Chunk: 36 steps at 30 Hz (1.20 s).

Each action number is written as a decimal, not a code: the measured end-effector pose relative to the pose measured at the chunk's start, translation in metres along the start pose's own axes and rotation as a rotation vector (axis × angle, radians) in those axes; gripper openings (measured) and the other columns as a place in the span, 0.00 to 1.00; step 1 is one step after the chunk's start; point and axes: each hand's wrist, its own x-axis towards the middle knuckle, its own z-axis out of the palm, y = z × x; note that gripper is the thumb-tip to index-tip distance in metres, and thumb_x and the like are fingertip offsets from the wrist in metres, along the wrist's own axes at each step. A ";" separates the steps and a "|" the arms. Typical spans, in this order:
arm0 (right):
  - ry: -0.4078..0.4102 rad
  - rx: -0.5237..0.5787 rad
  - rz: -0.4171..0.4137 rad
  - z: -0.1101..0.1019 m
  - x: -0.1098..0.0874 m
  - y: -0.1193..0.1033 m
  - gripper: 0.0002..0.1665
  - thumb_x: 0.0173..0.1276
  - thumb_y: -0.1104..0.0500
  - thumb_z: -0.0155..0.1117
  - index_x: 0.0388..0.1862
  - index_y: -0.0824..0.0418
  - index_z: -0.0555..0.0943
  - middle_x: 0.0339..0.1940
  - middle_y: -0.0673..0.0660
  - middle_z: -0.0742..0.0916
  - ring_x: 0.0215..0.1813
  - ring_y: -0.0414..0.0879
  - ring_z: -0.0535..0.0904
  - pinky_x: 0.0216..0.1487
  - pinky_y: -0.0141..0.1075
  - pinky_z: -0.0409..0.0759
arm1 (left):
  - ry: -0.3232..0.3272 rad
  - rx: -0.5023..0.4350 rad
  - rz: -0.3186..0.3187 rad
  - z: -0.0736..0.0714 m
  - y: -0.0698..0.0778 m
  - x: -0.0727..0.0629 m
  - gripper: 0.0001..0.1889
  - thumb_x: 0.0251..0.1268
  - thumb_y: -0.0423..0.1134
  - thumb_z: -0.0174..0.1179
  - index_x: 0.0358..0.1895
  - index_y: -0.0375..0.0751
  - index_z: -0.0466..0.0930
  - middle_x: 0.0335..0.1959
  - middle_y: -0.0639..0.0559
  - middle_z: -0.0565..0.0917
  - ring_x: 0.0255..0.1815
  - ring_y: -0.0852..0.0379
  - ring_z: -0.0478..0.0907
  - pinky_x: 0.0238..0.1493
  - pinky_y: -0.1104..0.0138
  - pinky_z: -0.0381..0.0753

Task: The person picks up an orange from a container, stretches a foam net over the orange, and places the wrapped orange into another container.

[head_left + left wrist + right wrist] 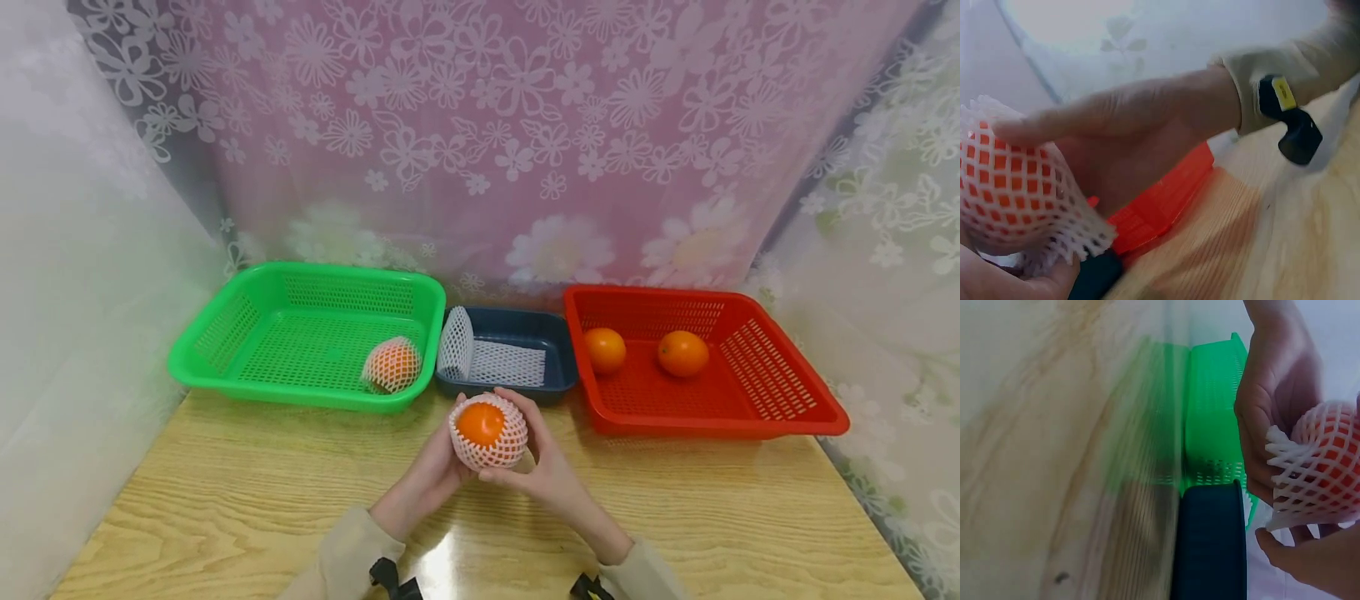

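Above the table, in front of the dark blue tray, an orange [481,424] sits inside a white foam net sleeve [507,446], its bare orange top showing through the sleeve's mouth. My left hand [432,477] holds it from the left and below; most of those fingers are hidden behind it. On the other side my right hand [551,477] grips the netted orange, thumb at the near side and fingers over the far side. The right wrist view shows the sleeve's loose end [1282,459] sticking out between the two hands.
A green basket [300,392] at left holds one netted orange [393,365]. Foam net sleeves [507,364] lie in the dark blue tray [558,337]. The red basket [720,425] at right contains two bare oranges [682,353]. Flowered curtains [480,167] hang behind the wooden table [262,467].
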 end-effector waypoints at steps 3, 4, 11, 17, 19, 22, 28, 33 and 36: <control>0.084 0.039 0.067 0.000 -0.001 -0.002 0.48 0.64 0.58 0.75 0.78 0.49 0.60 0.75 0.53 0.69 0.73 0.48 0.65 0.74 0.53 0.62 | 0.008 0.076 0.023 0.000 0.002 0.001 0.42 0.78 0.68 0.33 0.75 0.35 0.61 0.59 0.44 0.80 0.48 0.60 0.81 0.48 0.68 0.81; 0.117 0.054 0.091 0.000 -0.001 -0.002 0.47 0.65 0.58 0.74 0.78 0.50 0.60 0.74 0.54 0.69 0.72 0.50 0.66 0.73 0.49 0.65 | 0.018 0.105 0.034 0.000 0.003 0.001 0.41 0.79 0.67 0.32 0.74 0.33 0.61 0.59 0.43 0.79 0.50 0.59 0.81 0.51 0.66 0.82; 0.241 0.101 0.228 -0.006 0.001 -0.004 0.37 0.73 0.55 0.60 0.78 0.53 0.59 0.69 0.57 0.72 0.65 0.54 0.71 0.63 0.36 0.77 | 0.114 0.430 0.194 0.005 0.007 0.002 0.38 0.83 0.59 0.35 0.79 0.30 0.52 0.75 0.31 0.63 0.71 0.39 0.69 0.70 0.47 0.70; 0.140 0.121 0.278 -0.004 0.002 -0.003 0.35 0.82 0.49 0.47 0.81 0.53 0.52 0.77 0.60 0.64 0.73 0.59 0.64 0.72 0.57 0.67 | -0.039 0.583 0.315 0.009 0.008 -0.002 0.36 0.82 0.53 0.48 0.83 0.50 0.44 0.81 0.42 0.55 0.77 0.42 0.59 0.74 0.46 0.62; 0.093 0.145 0.288 -0.003 0.002 -0.002 0.34 0.84 0.45 0.40 0.82 0.50 0.49 0.79 0.59 0.60 0.75 0.60 0.60 0.73 0.61 0.64 | -0.060 0.628 0.336 0.010 0.007 -0.003 0.42 0.76 0.54 0.56 0.83 0.52 0.41 0.80 0.42 0.56 0.76 0.44 0.60 0.72 0.48 0.65; 0.061 0.179 0.303 -0.002 0.003 -0.001 0.33 0.84 0.40 0.31 0.82 0.48 0.48 0.79 0.58 0.58 0.76 0.61 0.59 0.73 0.65 0.61 | -0.049 0.647 0.346 0.009 0.004 -0.003 0.48 0.68 0.54 0.66 0.81 0.54 0.43 0.75 0.42 0.62 0.71 0.46 0.67 0.67 0.52 0.71; 0.075 0.136 0.331 0.000 0.003 -0.002 0.33 0.84 0.39 0.33 0.82 0.47 0.52 0.78 0.57 0.63 0.74 0.58 0.62 0.74 0.62 0.62 | 0.017 0.705 0.364 0.006 0.006 -0.002 0.42 0.63 0.49 0.71 0.76 0.53 0.56 0.66 0.45 0.73 0.63 0.50 0.75 0.59 0.56 0.79; 0.059 0.115 0.296 0.001 0.002 -0.005 0.31 0.86 0.45 0.34 0.83 0.50 0.53 0.78 0.58 0.65 0.73 0.59 0.65 0.71 0.59 0.68 | 0.050 0.718 0.377 0.004 0.014 -0.003 0.37 0.62 0.46 0.73 0.72 0.49 0.65 0.61 0.46 0.78 0.57 0.51 0.78 0.56 0.57 0.81; 0.048 0.075 0.244 -0.001 0.003 -0.007 0.31 0.86 0.49 0.36 0.83 0.56 0.55 0.79 0.61 0.65 0.71 0.61 0.68 0.67 0.56 0.74 | 0.078 0.736 0.379 0.001 0.023 -0.005 0.36 0.61 0.46 0.73 0.71 0.47 0.66 0.59 0.46 0.79 0.55 0.51 0.80 0.53 0.57 0.83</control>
